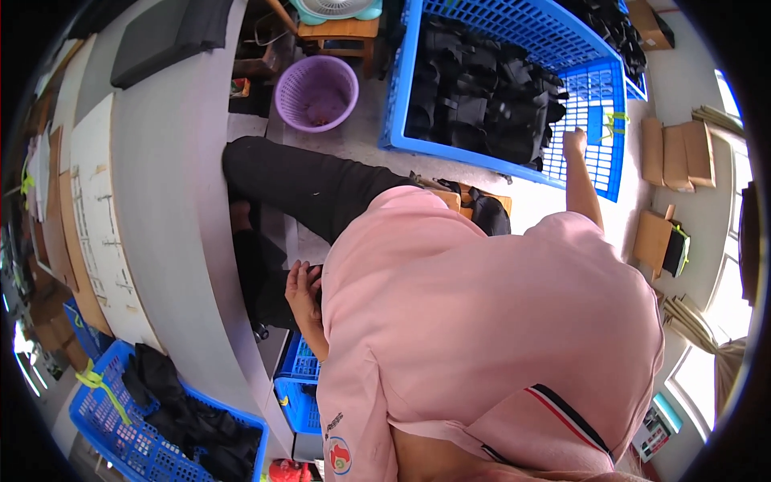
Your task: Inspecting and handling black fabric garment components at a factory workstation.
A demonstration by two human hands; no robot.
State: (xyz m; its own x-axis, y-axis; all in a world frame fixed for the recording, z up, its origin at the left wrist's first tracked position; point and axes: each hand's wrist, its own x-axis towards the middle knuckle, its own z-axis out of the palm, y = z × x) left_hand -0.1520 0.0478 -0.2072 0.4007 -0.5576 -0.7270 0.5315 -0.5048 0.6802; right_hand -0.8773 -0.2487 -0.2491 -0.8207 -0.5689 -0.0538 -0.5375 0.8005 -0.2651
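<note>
My left hand (pixel 303 296) rests beside my thigh in black trousers (pixel 313 181), fingers loosely apart, with nothing seen in it. On the right, my right arm reaches over the near rim of a large blue plastic crate (pixel 502 163). Black fabric pieces (pixel 474 96), which look like straps or pouches, lie in layers over much of that crate. My right hand (pixel 574 143) is closed just inside the crate, near its right end, past the black pieces. What its fingers hold, if anything, is hidden. A yellow-green tie (pixel 616 124) hangs on the crate's right wall.
A grey table (pixel 173 161) runs along my left, with a black flat case (pixel 170 40) on it. A purple basket (pixel 316 92) stands on the floor ahead. Another blue crate (pixel 96 402) with black cloth sits lower left. Cardboard boxes (pixel 679 155) stand at right.
</note>
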